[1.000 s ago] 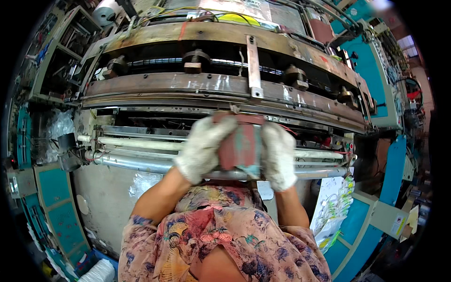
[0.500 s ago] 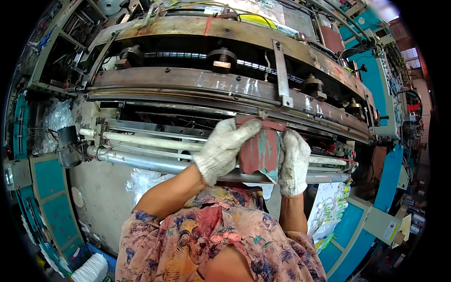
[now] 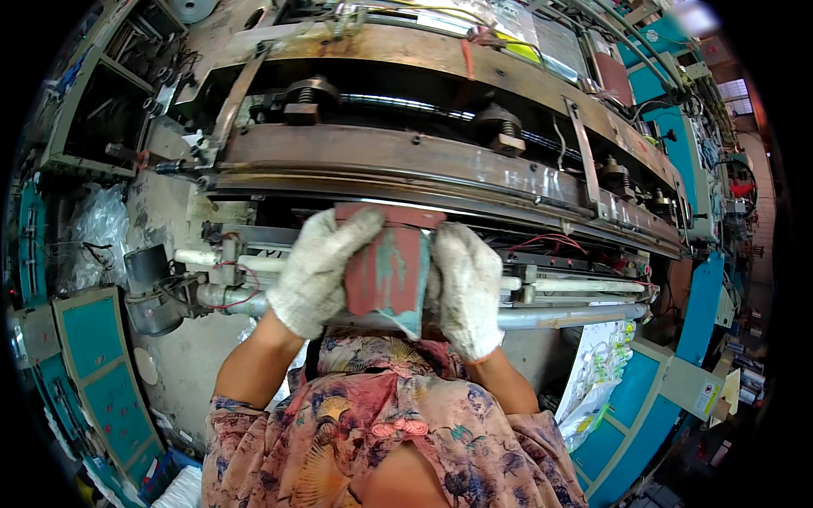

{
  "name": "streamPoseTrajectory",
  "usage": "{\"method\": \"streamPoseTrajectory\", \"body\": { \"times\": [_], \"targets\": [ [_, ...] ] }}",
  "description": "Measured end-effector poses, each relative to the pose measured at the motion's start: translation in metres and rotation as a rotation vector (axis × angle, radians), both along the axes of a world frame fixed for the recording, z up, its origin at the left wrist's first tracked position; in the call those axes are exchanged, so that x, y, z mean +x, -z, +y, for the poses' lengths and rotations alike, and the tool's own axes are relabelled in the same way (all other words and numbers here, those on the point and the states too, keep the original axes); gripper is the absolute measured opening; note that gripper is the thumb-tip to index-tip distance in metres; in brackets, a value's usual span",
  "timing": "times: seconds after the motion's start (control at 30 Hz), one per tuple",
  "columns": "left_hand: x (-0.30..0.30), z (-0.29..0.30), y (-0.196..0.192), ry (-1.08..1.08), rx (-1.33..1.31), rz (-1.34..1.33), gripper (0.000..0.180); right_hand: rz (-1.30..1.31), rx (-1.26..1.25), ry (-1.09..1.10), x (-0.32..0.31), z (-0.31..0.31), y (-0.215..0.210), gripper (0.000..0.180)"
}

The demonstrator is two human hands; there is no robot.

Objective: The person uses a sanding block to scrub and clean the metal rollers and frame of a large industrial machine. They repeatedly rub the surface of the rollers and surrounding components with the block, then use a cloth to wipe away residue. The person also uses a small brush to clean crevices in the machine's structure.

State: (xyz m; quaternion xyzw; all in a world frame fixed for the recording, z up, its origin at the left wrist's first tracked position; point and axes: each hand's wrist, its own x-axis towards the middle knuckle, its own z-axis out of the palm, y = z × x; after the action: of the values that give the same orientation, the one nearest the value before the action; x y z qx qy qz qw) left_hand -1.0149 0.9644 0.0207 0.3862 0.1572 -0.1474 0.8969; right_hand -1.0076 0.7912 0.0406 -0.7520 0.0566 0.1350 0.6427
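Both my hands wear white knit gloves and grip a worn reddish block (image 3: 387, 267) with patches of teal paint. My left hand (image 3: 319, 271) clasps its left side, thumb on the top edge. My right hand (image 3: 464, 288) holds its right side. The block is held upright just in front of the long rusty steel bar (image 3: 406, 161) of a big machine, above a pair of horizontal rollers (image 3: 559, 315). My forearms, in flowered sleeves, rise from the lower edge.
The machine spans the view, with springs and bolts (image 3: 301, 91) on its upper beam and red wires (image 3: 555, 244) at the right. Teal cabinet panels (image 3: 93, 356) stand at the left, teal frames (image 3: 644, 389) at the right. Printed white bags (image 3: 597, 372) hang at the lower right.
The view has shifted, so the machine now sits farther left and looms larger. My hands keep hold of the block, which has moved closer to the steel bar.
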Motion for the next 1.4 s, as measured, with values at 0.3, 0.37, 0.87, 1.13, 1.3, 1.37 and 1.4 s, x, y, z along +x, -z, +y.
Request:
{"method": "streamPoseTrajectory", "body": {
  "times": [0.3,0.37,0.87,1.13,1.3,1.37,1.4],
  "targets": [
    [0.000,0.017,-0.003,0.003,0.118,-0.028,0.026,-0.483,-0.173,-0.228,0.005,0.004,0.023,0.036],
    [0.008,-0.014,0.004,0.061,0.004,-0.037,0.026,0.108,0.180,0.054,-0.002,-0.020,0.000,0.036],
    [0.036,-0.272,-0.005,0.044,-0.070,0.104,0.025,0.201,0.295,0.163,0.026,-0.274,0.000,0.027],
    [0.056,-0.388,-0.008,0.161,-0.122,0.101,0.027,0.018,0.096,0.272,0.037,-0.388,0.007,0.033],
    [0.072,-0.463,0.004,0.271,-0.202,0.053,0.028,-0.095,0.061,0.315,0.045,-0.472,0.022,0.035],
    [0.069,-0.467,0.007,0.322,-0.125,0.042,0.032,-0.053,-0.019,0.271,0.042,-0.484,0.019,0.032],
    [0.068,-0.466,0.007,0.341,-0.082,0.031,0.034,0.040,0.007,0.239,0.039,-0.485,0.009,0.031]
  ]
}}
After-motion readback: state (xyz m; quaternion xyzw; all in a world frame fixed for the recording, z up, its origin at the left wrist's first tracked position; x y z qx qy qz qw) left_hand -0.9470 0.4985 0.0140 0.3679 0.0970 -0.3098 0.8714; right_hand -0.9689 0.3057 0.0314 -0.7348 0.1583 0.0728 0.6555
